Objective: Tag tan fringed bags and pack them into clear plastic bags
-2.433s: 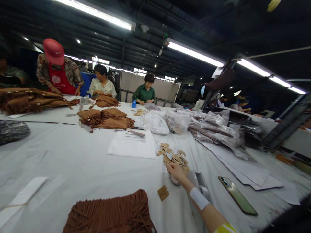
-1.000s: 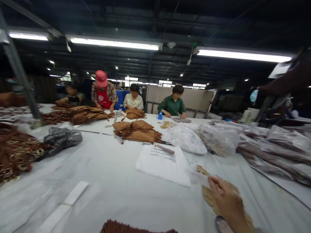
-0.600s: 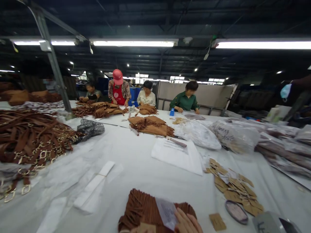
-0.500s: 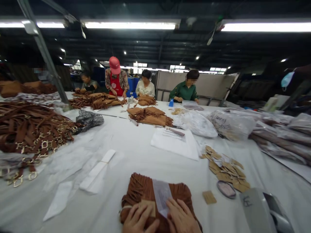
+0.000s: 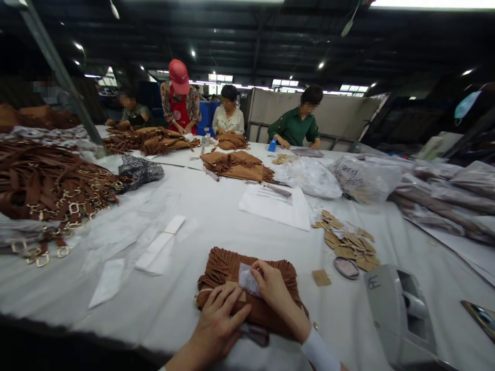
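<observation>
For a clean job, the left hand should be bracing the fringed brown piece while the right is handling the flimsy translucent packet lightly, no creasing. Piece is lying flat on the white table, near edge. Left is spreading open, fingers resting across the kraft tag, not gripping; right is pinching, apparently holding the packet's edge.

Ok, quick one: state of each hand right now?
Left hand: open, laid flat on the brown fringed piece, partly covering a tan tag.
Right hand: fingertips closed, apparently pinching the translucent packet.
</observation>
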A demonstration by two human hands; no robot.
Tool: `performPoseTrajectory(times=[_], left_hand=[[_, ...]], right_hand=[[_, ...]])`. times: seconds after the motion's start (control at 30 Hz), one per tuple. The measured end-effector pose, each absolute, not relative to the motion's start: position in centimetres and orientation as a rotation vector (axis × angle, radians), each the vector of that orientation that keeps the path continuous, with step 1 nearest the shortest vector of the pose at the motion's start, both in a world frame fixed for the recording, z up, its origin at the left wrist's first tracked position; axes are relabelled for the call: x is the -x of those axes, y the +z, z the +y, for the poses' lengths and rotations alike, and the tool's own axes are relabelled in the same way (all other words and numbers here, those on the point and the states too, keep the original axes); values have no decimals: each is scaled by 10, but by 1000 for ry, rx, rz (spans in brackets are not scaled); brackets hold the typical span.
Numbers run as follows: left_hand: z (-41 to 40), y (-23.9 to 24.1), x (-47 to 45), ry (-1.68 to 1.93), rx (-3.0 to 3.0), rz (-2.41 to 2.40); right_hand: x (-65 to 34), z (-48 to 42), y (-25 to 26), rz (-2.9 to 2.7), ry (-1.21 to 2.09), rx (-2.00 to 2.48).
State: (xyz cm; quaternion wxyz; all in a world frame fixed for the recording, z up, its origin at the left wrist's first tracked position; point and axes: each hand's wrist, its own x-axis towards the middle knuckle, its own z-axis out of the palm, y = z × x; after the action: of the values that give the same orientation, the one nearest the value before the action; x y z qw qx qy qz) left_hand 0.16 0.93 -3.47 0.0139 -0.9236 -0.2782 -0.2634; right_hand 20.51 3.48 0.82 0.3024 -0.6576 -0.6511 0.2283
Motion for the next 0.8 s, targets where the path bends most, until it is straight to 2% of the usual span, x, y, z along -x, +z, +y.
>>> performPoseTrajectory(times=[0.2,0.33,0.47,0.57,0.8], left_hand=[[8,-32,3,-811,2938,-861],[7,-35,8,-989,2960,-892],[10,-40,9,-1231,2764,-1272],[15,-35,9,-1080,2795,-1447],[35,-17,2,-700,3031,-1443]], right_hand=[[-201,44,-26,-1619,326,1863],[-214,44,-27,-1701,477,1812],[-219,45,-17,-1744,594,1788],[-217,45,-11,-1739,626,1802],[-218,37,0,-1703,530,1798]])
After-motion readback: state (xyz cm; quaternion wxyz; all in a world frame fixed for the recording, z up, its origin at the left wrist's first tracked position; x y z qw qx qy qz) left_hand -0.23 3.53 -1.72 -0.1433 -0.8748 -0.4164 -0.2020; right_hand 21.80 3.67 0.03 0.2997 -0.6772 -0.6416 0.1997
